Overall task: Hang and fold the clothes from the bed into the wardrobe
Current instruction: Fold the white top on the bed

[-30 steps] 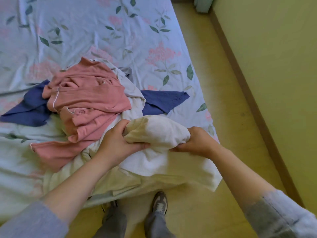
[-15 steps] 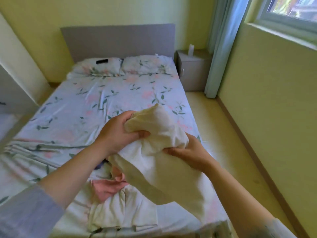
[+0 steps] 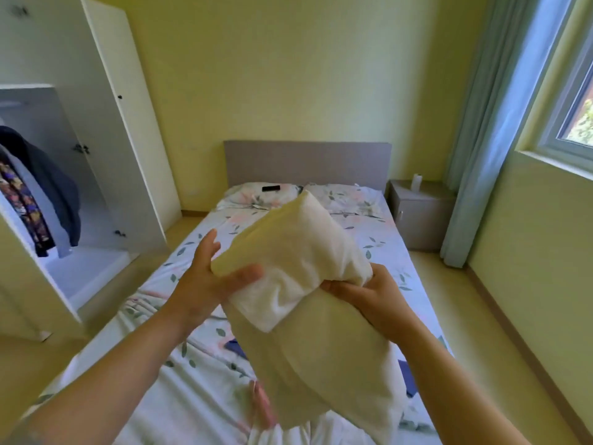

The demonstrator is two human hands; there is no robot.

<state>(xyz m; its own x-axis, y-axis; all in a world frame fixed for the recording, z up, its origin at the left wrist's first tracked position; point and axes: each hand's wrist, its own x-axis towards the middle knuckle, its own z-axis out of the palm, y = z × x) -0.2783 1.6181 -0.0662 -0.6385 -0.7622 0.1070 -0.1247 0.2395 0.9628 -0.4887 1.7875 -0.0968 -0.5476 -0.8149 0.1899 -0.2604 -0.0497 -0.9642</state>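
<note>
— What are the hands doing?
— The left hand (image 3: 205, 281) pinches the cream garment (image 3: 301, 284) with its thumb on top; the right hand (image 3: 373, 295) grips it from beneath.
— And where is the garment?
— Between both hands, draping below them, above the bed (image 3: 199, 380). Left of the left hand, the wardrobe (image 3: 106, 130) stands open.

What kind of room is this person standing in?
Most likely a home bedroom. A bed with floral sheets and a grey headboard fills the middle, an open white wardrobe with hanging clothes stands at the left, and a bedside cabinet sits by the curtained window.
</note>
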